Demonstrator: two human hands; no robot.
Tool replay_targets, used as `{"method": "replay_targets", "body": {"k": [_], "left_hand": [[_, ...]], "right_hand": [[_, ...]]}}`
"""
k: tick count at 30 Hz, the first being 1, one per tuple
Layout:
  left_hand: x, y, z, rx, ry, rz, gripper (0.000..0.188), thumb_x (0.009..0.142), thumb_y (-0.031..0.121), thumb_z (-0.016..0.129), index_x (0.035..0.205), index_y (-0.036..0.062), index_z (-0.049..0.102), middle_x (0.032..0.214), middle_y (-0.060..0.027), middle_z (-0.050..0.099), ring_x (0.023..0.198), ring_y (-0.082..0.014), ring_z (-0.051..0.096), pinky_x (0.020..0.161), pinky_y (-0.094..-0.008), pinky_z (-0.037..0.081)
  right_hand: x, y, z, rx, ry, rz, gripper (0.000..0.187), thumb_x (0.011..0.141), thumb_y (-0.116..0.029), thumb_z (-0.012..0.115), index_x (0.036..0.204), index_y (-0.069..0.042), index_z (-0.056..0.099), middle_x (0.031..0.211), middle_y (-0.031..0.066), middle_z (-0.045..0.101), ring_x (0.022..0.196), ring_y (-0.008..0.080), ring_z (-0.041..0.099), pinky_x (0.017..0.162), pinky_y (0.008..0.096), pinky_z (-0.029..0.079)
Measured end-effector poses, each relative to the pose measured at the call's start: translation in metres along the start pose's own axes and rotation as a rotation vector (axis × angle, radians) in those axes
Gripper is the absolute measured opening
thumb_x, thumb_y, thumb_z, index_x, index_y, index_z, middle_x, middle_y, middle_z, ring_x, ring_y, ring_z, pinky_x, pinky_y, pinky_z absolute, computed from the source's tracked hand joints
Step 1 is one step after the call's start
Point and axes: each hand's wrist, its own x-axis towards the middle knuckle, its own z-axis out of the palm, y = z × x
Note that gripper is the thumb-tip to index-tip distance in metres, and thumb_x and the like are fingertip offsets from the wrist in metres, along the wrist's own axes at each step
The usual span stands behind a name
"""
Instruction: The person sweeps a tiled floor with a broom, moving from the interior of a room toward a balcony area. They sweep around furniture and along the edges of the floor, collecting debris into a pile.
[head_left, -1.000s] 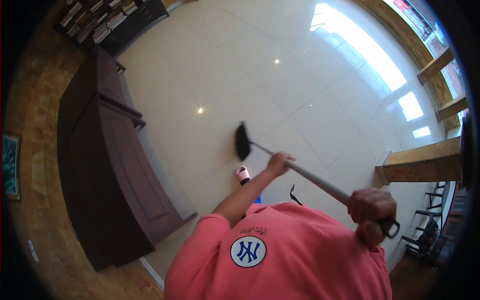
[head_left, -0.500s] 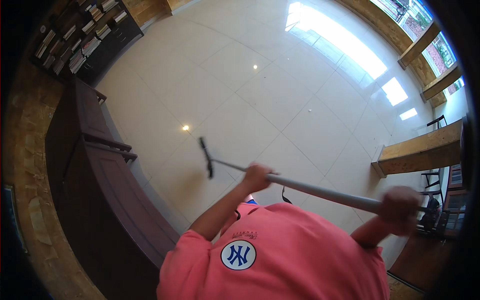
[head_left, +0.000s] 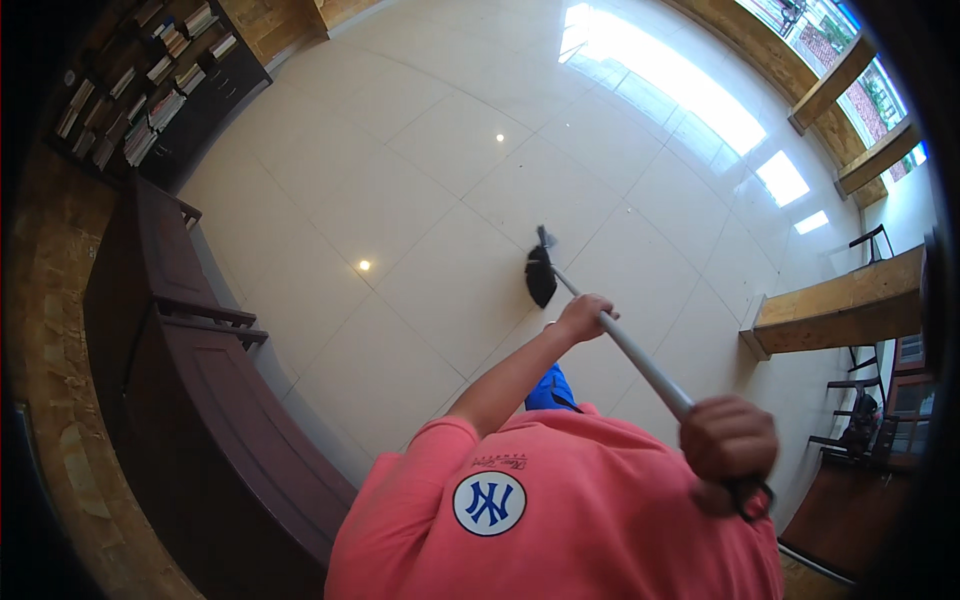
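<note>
Black-headed broom (head_left: 540, 280) with grey tubular handle (head_left: 648, 368) slants over glossy cream floor tiles (head_left: 400, 195); your left hand (head_left: 585, 317) and right hand (head_left: 730, 438) grip it. Small pale speck (head_left: 628, 210) remains; sweeping appears unfinished.

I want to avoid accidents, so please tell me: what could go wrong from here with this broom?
The broom head appears close to the blue-clad leg; a backward stroke could bump it. The left hand and right hand hold the handle; if either slips, the broom head might swing off course. A hard stroke might scatter the pale speck.
</note>
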Motion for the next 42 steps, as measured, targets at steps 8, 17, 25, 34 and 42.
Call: {"method": "replay_targets", "body": {"k": [8, 17, 25, 34, 42], "left_hand": [[0.013, 0.021, -0.073, 0.189, -0.172, -0.070, 0.018, 0.069, 0.030, 0.064, 0.070, 0.0128, 0.060, 0.070, -0.0093, 0.060, 0.069, -0.0310, 0.059, 0.062, -0.0417, 0.047], [0.071, -0.135, -0.046, 0.256, -0.221, -0.208, 0.011, 0.063, 0.020, 0.064, 0.072, 0.0128, 0.061, 0.076, -0.0120, 0.062, 0.076, -0.0325, 0.059, 0.067, -0.0424, 0.048], [0.240, -0.029, 0.039, -0.021, -0.089, 0.102, 0.022, 0.075, 0.028, 0.061, 0.066, 0.0081, 0.060, 0.070, -0.0111, 0.061, 0.074, -0.0300, 0.059, 0.069, -0.0411, 0.045], [0.183, -0.049, -0.086, 0.272, -0.287, -0.162, 0.018, 0.068, 0.029, 0.062, 0.065, 0.0113, 0.058, 0.066, -0.0098, 0.059, 0.066, -0.0329, 0.058, 0.059, -0.0425, 0.045], [0.148, -0.220, -0.112, 0.427, -0.313, -0.480, 0.031, 0.059, 0.020, 0.071, 0.088, 0.0115, 0.067, 0.086, -0.0120, 0.064, 0.085, -0.0295, 0.061, 0.078, -0.0387, 0.047]], "right_hand": [[-0.031, 0.017, -0.130, 0.517, 0.538, -0.339, 0.029, 0.067, 0.003, 0.054, 0.049, -0.012, 0.038, 0.039, -0.0022, 0.037, 0.029, 0.0072, 0.035, 0.029, 0.0210, 0.030], [-0.010, 0.144, -0.148, 0.336, 0.473, 0.281, 0.022, 0.074, -0.004, 0.056, 0.057, -0.002, 0.043, 0.053, 0.0077, 0.048, 0.047, 0.0177, 0.045, 0.051, 0.0320, 0.040], [0.040, 0.094, -0.225, 0.071, 0.052, -0.101, 0.026, 0.068, -0.009, 0.062, 0.052, -0.004, 0.043, 0.046, 0.0054, 0.044, 0.037, 0.0176, 0.044, 0.039, 0.0289, 0.038], [0.021, 0.136, -0.266, 0.540, 0.517, -0.303, 0.022, 0.064, -0.005, 0.059, 0.053, -0.009, 0.040, 0.040, 0.0023, 0.033, 0.034, 0.0150, 0.035, 0.036, 0.0238, 0.028], [0.057, 0.259, -0.205, 0.371, 0.360, 0.286, 0.014, 0.069, 0.003, 0.052, 0.059, 0.001, 0.042, 0.057, 0.0113, 0.048, 0.052, 0.0211, 0.046, 0.052, 0.0320, 0.039]]}}
